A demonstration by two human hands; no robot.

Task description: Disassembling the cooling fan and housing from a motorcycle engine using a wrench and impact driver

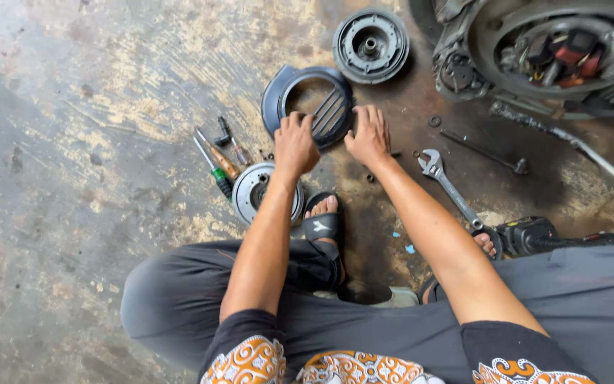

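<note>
A dark blue-grey round fan cover [293,89] with a grille lies on the stained concrete floor in front of me. My left hand [295,144] grips its near left edge, and my right hand [369,135] holds its near right edge by the grille. Just beneath my left wrist sits a round silver metal disc part [250,190]. I am squatting, with a black sandal [323,226] between my arms.
A grey round flywheel part [371,44] lies beyond the cover. At top right an open engine casing [556,46] shows coils. Screwdrivers [216,162] lie left; an adjustable wrench [448,186], a thin rod tool [485,151] and a black power tool [534,235] lie right.
</note>
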